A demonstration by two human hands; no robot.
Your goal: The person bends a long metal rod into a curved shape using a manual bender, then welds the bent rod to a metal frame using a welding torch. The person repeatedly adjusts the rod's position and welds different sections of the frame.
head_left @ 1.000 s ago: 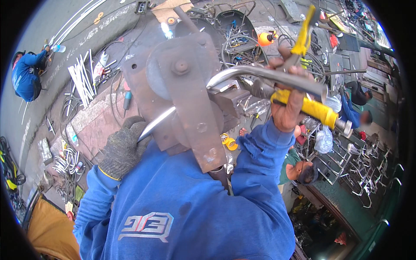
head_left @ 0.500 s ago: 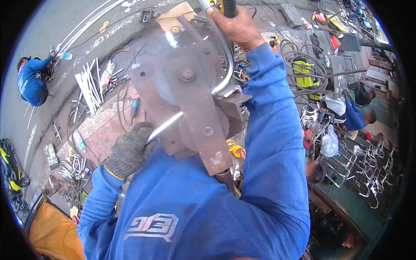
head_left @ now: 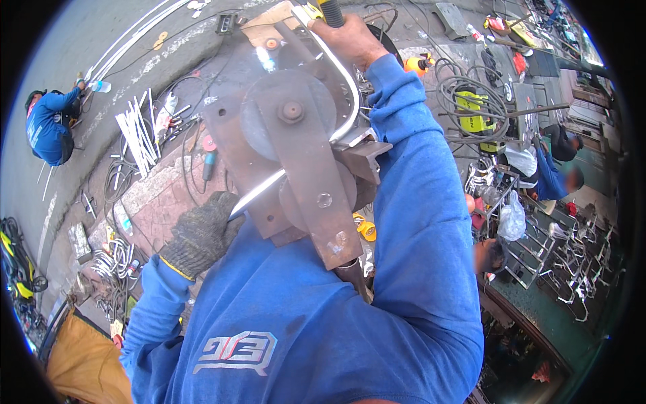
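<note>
**A steady, even pull keeps the curve smooth**

Best, I judge, is slow, even pressure, the straight end held firm and the glove kept clear of the discs. The left hand [head_left: 205,236], in coarse grey knit, has its grip closed around the pipe's [head_left: 259,193] straight end. The bare right hand [head_left: 351,42] closes its grip on a ribbed handle [head_left: 330,12]; whether it clasps the pipe too, I cannot tell. Shiny and round, the pipe runs beneath a dull brown steel plate [head_left: 304,165], curving beside the flat upper disc [head_left: 252,114].
</note>
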